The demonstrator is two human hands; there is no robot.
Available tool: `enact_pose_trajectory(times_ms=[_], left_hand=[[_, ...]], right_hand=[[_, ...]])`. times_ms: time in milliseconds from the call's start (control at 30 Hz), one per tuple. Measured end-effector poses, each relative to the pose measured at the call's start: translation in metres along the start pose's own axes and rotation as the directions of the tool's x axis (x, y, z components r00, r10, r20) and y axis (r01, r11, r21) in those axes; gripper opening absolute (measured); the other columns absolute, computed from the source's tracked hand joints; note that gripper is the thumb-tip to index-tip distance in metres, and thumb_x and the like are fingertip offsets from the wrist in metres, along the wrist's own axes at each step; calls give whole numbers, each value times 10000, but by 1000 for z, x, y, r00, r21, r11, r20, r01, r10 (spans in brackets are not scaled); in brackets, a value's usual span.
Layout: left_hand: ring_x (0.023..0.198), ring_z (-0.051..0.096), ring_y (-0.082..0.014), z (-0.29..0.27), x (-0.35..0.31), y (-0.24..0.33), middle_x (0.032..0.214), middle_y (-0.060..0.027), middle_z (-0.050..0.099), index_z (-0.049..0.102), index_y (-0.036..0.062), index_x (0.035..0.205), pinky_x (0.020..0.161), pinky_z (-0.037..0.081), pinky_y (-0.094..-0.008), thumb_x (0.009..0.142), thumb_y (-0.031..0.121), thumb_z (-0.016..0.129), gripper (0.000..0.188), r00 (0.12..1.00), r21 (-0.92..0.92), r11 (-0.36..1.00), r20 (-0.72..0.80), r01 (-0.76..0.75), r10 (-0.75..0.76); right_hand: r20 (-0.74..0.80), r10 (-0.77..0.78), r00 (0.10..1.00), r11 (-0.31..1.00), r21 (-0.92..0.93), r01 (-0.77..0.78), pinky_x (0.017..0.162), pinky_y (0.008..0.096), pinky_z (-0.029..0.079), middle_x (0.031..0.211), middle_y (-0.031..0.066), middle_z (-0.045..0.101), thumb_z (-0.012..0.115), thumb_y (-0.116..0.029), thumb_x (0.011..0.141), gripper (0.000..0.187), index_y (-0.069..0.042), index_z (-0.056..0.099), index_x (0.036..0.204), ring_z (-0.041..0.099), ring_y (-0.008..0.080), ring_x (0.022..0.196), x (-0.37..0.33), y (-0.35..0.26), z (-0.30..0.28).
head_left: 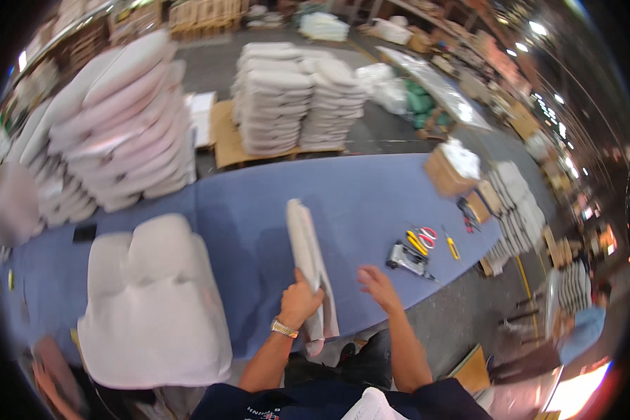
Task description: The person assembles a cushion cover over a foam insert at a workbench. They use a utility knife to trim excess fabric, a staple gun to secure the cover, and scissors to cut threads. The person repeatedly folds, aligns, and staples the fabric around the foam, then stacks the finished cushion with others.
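Observation:
A narrow, pale grey upholstered piece (305, 238), perhaps a cushion panel turned on its edge, reaches from the near table edge toward the middle of the blue table. My left hand (302, 301) grips its near half, fingers round the side. A metal watch sits on that wrist. Just right of the piece, my right hand (378, 287) hovers with nothing in it, slightly blurred, its fingers apart. A large tufted grey cushion (154, 301) lies to my left on the table (259, 185).
Right of my hands lie a staple gun (407, 260), a yellow-handled cutter (417, 243), red-handled scissors (427, 234) and a yellow screwdriver (452, 247). A cardboard box (446, 175) stands at the far right corner. Tall cushion stacks (129, 119) rise beyond. Other people are at both sides.

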State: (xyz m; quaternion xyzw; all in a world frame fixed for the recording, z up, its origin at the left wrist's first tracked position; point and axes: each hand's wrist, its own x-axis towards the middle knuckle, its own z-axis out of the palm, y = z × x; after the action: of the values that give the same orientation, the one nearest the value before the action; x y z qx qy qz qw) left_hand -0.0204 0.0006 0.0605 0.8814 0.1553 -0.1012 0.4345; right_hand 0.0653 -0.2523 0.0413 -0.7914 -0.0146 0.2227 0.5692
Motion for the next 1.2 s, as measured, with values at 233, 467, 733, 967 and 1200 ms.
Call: enact_pose_trajectory(times_ms=[233,467,733,967,1200], left_hand=[[961,702,-519,40,-7,22,1032,-367,700,246,-170,1493,882,565,-553,851,423,700,985,996,71,995,-56,-70,75],[967,708,-506,53,-18,26,1035,-365,702,177,-185,1529,884,565,-548,862,417,706,1043,995,-1,1000,-94,-24,23],[945,691,-545,57,-21,9,1064,-403,674,145,-158,1544,861,560,-569,878,369,697,1013,994,-126,992,-107,16,-30],[920,691,-548,72,-30,30,1088,-414,662,170,-135,1559,846,564,-561,939,498,643,1005,989,-90,996,-147,-24,11],[927,698,-522,55,-42,37,1166,-367,666,231,-102,1560,854,556,-555,952,412,647,897,995,-194,979,-50,71,-82]], right_hand=[[167,-240,956,942,-197,271,1132,471,424,1600,237,391,762,-450,899,945,-45,282,1605,493,365,1401,69,-72,55],[179,-420,890,785,-421,455,1165,460,395,1590,270,383,769,-287,852,991,-59,201,1630,434,432,1440,92,-62,105],[215,-441,871,662,-578,478,1117,503,440,1526,264,462,721,-241,863,880,-105,274,1609,462,444,1402,139,-98,135],[140,-582,801,658,-497,565,1077,502,463,1470,230,530,726,-319,889,758,-98,402,1538,565,439,1288,120,-89,124],[77,-383,921,873,-296,388,990,446,498,1228,180,692,679,-212,922,410,-98,585,1304,656,362,1173,110,-93,99]])
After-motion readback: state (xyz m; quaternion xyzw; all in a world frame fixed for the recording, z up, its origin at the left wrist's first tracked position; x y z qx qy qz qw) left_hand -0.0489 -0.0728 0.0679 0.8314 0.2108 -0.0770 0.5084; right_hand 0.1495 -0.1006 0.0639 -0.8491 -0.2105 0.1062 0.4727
